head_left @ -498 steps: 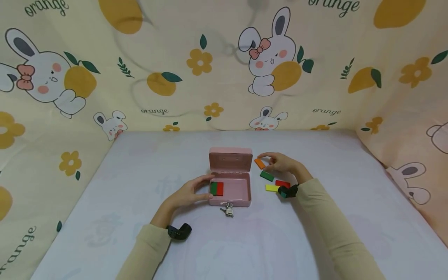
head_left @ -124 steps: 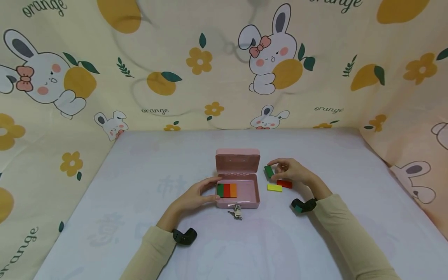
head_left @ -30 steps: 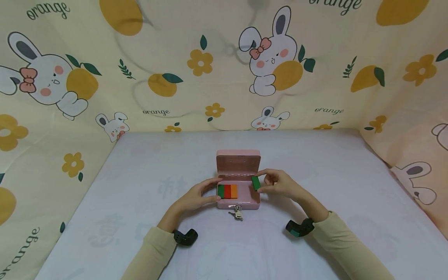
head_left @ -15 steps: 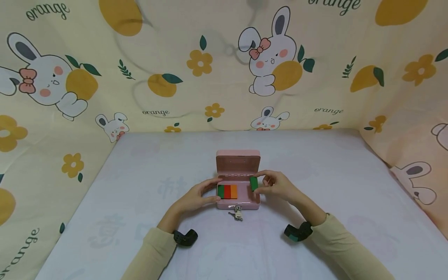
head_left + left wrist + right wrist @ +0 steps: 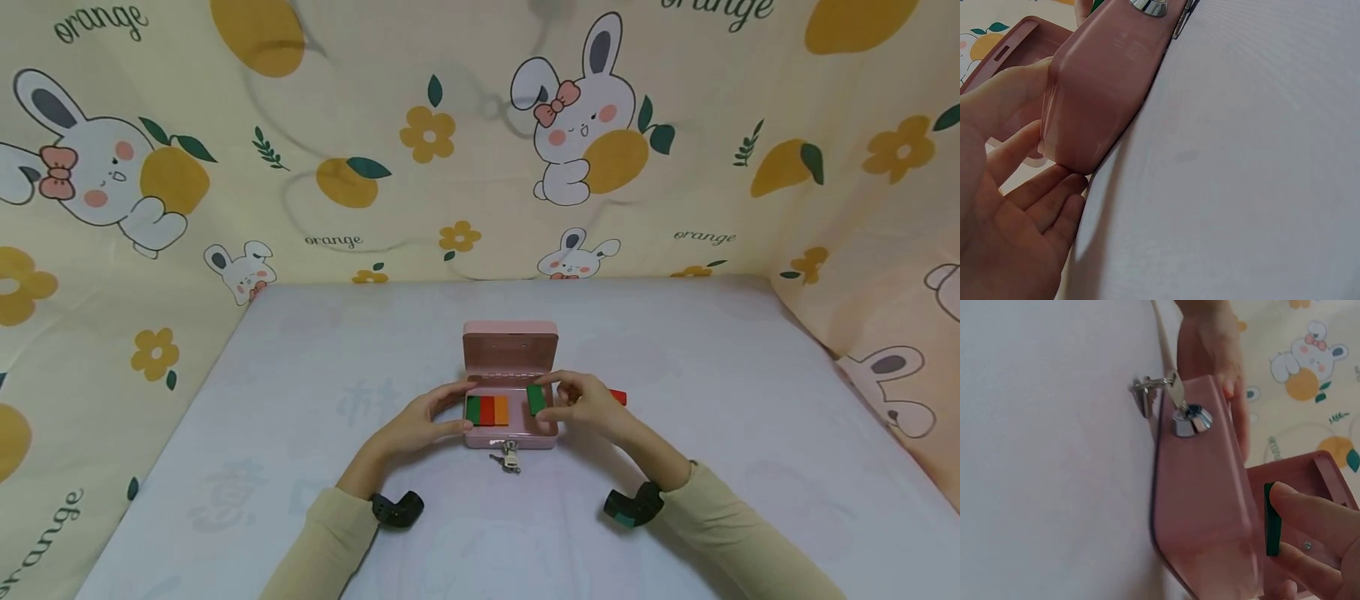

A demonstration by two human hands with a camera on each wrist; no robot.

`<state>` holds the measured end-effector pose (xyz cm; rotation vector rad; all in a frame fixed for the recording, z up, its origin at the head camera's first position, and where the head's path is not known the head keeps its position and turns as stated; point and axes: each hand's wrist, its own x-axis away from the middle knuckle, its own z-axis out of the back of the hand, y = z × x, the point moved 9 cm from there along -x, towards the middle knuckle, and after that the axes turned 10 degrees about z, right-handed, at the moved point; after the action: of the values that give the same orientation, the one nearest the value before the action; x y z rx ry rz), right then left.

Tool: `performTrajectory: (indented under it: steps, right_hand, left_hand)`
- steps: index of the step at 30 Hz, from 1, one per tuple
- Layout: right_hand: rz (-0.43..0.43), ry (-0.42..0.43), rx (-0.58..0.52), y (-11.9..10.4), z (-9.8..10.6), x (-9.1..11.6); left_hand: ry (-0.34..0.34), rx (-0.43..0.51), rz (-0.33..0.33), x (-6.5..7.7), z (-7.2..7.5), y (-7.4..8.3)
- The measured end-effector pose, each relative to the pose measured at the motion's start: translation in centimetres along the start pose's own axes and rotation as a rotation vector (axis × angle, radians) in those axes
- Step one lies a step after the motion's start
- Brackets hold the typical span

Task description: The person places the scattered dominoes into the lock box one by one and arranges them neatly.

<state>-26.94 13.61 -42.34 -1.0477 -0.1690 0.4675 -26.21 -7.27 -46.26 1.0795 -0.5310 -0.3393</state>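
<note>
A pink metal cash box (image 5: 510, 442) stands on the table with its lid (image 5: 510, 354) raised. My left hand (image 5: 420, 422) holds the box's left side, thumb near the front corner. Inside, along the left wall, a green block (image 5: 472, 411), a red block (image 5: 487, 411) and an orange block (image 5: 502, 411) lie side by side. My right hand (image 5: 592, 404) pinches another green block (image 5: 536, 399) by its ends between thumb and finger, over the right half of the box. The right wrist view shows this green block (image 5: 1272, 520) on edge above the rim.
A red block (image 5: 618, 397) lies on the white table (image 5: 480, 533) to the right, partly behind my right hand. Keys (image 5: 506, 461) hang from the lock (image 5: 1191, 420) on the box front. A patterned cloth (image 5: 480, 192) rises behind the table.
The orange block went into the box beside the red one. My right hand picked up the green block and carried it left over the box. The left hand stays at the box.
</note>
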Motion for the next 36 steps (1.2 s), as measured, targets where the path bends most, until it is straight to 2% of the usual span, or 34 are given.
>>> performTrajectory:
  steps: [7,11,19,23,30,36]
  right_hand:
    - [0.001,0.012,0.03,-0.1,-0.6,-0.2]
    - [-0.007,0.009,0.043,0.2,-1.0,-0.3]
    - [-0.022,0.032,0.185,0.4,-1.6,-0.5]
    - [-0.049,0.047,0.22,0.5,-2.0,-0.7]
    - [-0.145,0.079,0.233,1.0,-2.6,-0.8]
    - [-0.171,0.091,0.277,1.1,-2.9,-1.0]
  left_hand:
    - [0.024,-0.036,-0.01,0.0,0.3,0.0]
    - [0.011,-0.015,0.007,-0.1,0.2,-0.1]
    - [0.001,-0.006,0.007,0.0,0.1,0.0]
    - [0.002,-0.009,0.003,0.0,0.1,0.0]
    - [-0.006,-0.001,-0.013,0.0,0.0,0.1]
    - [0.0,-0.007,0.004,-0.1,0.1,-0.2]
